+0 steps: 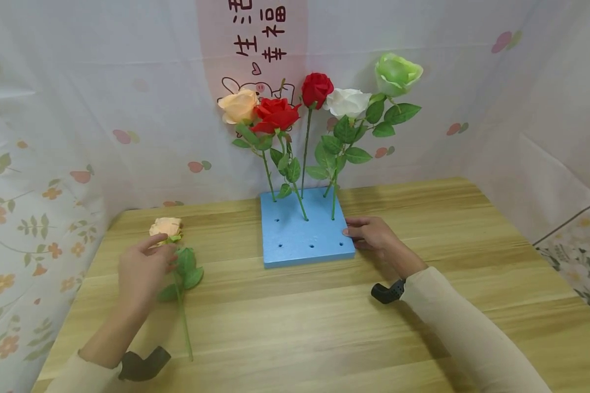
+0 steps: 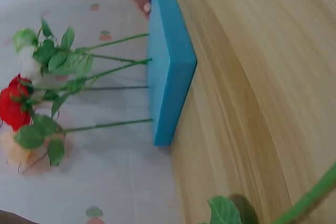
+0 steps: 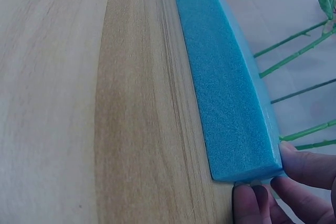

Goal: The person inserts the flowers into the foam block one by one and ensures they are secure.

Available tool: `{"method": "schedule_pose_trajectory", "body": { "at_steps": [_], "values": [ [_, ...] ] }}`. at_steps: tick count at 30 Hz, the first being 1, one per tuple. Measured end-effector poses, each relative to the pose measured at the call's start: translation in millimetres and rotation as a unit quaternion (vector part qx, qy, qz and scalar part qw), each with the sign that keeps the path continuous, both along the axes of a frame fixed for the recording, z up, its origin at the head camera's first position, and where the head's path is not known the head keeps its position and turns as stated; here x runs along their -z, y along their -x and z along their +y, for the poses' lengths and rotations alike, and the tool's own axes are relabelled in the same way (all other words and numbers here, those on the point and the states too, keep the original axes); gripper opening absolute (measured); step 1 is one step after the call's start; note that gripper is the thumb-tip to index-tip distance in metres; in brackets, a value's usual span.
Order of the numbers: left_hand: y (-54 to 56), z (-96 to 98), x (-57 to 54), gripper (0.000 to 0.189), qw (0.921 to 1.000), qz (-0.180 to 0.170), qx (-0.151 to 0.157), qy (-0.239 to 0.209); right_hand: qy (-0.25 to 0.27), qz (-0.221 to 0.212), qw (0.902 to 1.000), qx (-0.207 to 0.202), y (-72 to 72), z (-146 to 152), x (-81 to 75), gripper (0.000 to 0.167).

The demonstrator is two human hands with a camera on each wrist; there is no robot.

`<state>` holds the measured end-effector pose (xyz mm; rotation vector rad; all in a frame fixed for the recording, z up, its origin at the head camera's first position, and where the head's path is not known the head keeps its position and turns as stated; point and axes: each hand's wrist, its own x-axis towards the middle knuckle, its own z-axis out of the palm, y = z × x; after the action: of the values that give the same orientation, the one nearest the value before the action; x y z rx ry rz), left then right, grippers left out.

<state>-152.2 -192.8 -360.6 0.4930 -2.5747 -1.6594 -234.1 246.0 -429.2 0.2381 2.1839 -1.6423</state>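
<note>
In the head view my left hand (image 1: 145, 270) is over a peach rose (image 1: 166, 226) lying on the table at the left. Its loosely bent fingers are just below the bloom, over the upper stem, and they hide part of it. My right hand (image 1: 371, 234) grips the right edge of a light blue foam board (image 1: 300, 234) with holes. In the right wrist view the thumb (image 3: 307, 166) lies at the board's top edge, with other fingers around its corner. Several roses stand in the board: a peach one (image 1: 238, 106), two red, a white (image 1: 347, 102) and a green (image 1: 397, 75).
The wood-grain table (image 1: 255, 338) runs up to a printed cloth backdrop (image 1: 167, 109) at the back and sides. Free holes show in the front part of the board. A black wrist device (image 1: 143, 364) sits on the left wrist, another (image 1: 388, 292) on the right.
</note>
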Motion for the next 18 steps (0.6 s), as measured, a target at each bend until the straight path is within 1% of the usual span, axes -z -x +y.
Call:
{"method": "schedule_pose_trajectory", "body": {
  "at_steps": [3, 5, 9, 11, 14, 15, 16, 18],
  "values": [
    [0.4, -11.3, 1.0, 0.050, 0.9988, -0.022, -0.007, -0.042, -0.001, 0.000, 1.0000, 0.003, 0.3, -1.0, -0.4, 0.054],
    [1.7, -16.7, 2.6, 0.050, 0.9966, -0.040, -0.014, -0.071, -0.002, -0.002, 1.0000, 0.004, 0.2, -1.0, -0.8, 0.054],
    [4.1, -26.8, 7.9, 0.051, 0.9878, -0.077, -0.032, -0.131, 0.000, -0.005, 1.0000, 0.005, 0.7, -0.4, -0.9, 0.054],
    [5.1, -31.6, 11.2, 0.052, 0.9844, -0.089, -0.039, -0.147, 0.001, -0.006, 1.0000, 0.007, 0.9, -0.2, -1.0, 0.054],
    [6.4, -38.1, 16.7, 0.051, 0.9816, -0.103, -0.047, -0.154, 0.003, -0.008, 0.9999, 0.008, 1.1, 0.1, -0.9, 0.053],
    [6.6, -40.3, 18.7, 0.049, 0.9814, -0.106, -0.045, -0.154, 0.004, -0.008, 0.9999, 0.006, 1.1, 0.2, -0.8, 0.054],
    [6.7, -42.0, 20.5, 0.046, 0.9805, -0.111, -0.044, -0.156, 0.005, -0.007, 1.0000, 0.004, 1.2, 0.3, -0.6, 0.054],
    [6.9, -44.9, 23.7, 0.033, 0.9773, -0.123, -0.045, -0.167, 0.009, -0.005, 0.9999, 0.002, 1.6, 0.5, 0.3, 0.054]
  ]
}}
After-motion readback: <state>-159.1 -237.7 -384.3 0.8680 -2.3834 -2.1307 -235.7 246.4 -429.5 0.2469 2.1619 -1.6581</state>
